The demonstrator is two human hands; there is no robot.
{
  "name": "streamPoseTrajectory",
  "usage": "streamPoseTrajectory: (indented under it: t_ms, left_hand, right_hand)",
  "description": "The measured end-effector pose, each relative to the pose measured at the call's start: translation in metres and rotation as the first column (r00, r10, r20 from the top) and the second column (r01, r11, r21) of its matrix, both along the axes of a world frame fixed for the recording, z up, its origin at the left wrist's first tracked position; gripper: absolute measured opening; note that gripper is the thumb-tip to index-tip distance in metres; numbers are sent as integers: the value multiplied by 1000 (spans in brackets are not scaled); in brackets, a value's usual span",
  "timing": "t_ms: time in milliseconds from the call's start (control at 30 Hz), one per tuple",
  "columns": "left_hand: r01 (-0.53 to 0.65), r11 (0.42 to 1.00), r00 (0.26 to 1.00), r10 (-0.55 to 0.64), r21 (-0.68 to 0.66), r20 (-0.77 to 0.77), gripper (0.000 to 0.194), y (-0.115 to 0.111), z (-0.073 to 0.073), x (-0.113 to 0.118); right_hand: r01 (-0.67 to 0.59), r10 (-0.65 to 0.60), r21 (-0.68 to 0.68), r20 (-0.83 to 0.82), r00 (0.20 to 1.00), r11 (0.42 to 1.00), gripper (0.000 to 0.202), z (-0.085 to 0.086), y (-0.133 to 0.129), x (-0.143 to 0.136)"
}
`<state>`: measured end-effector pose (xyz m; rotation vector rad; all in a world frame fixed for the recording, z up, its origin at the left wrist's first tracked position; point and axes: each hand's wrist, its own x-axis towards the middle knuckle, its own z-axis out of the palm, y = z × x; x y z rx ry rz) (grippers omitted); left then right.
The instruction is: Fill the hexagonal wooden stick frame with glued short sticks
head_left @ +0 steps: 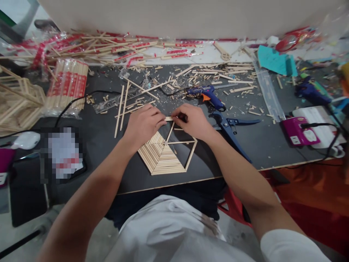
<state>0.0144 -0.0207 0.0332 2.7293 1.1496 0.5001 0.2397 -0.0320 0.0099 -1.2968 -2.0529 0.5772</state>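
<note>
A hexagonal panel of wooden chopsticks (170, 162) lies flat on the dark tabletop. Rows of sticks fill its left and lower sections, while the right side shows bare spokes and rim. My left hand (144, 125) is curled over the upper left edge, its fingers closed and covering that part. Thumb and fingers of my right hand (193, 120) pinch at a short chopstick piece (169, 118) along the top edge. The fingertips of both hands nearly meet there. Right of the panel lies a blue-handled cutter (231, 127), and beyond my right hand a blue glue gun (208, 94).
Wrapped chopsticks (67, 87) and a stick-built structure (19, 96) stand at the left, near a phone (27, 189). Loose offcuts (223, 71) litter the back. A magenta power adapter (300, 131) and another glue gun (313, 91) sit right. Black cables cross the table.
</note>
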Motion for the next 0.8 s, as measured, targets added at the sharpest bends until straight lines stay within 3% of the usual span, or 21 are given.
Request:
streamPoseTrajectory:
  t_ms: [200,300,367,467,533,633,700,800]
  left_hand:
    - [35,996,986,-21,86,-167,33,0,5,7]
    - [66,993,981,-46,103,-187,37,0,6,7]
    - [20,998,992,-13,62,-123,35,2,5,5]
    - [-163,984,983,168,-73,74,28,7,2,-3]
    - [-273,938,913,323,-214,250,27,13,1,-10]
    - [-328,865,709,491,-380,506,36,24,1,-22]
    - [-327,860,618,509,-393,599,48,31,2,-30]
    - [-325,882,583,471,-341,662,69,39,1,-42]
  right_hand:
    - [46,-46,-26,-12,999,999,7,3,2,-1]
    - [200,-199,46,-29,980,979,11,11,6,13]
    - [350,-351,127,-19,936,928,14,14,10,31]
    - [530,-554,210,75,829,822,26,8,17,62]
    - [574,-607,211,156,780,791,35,-2,22,79]
    - [573,-590,143,219,777,807,40,-20,30,91]
    - [568,-574,99,232,786,817,39,-28,33,93]
    - [588,-588,80,241,772,805,35,-32,35,93]
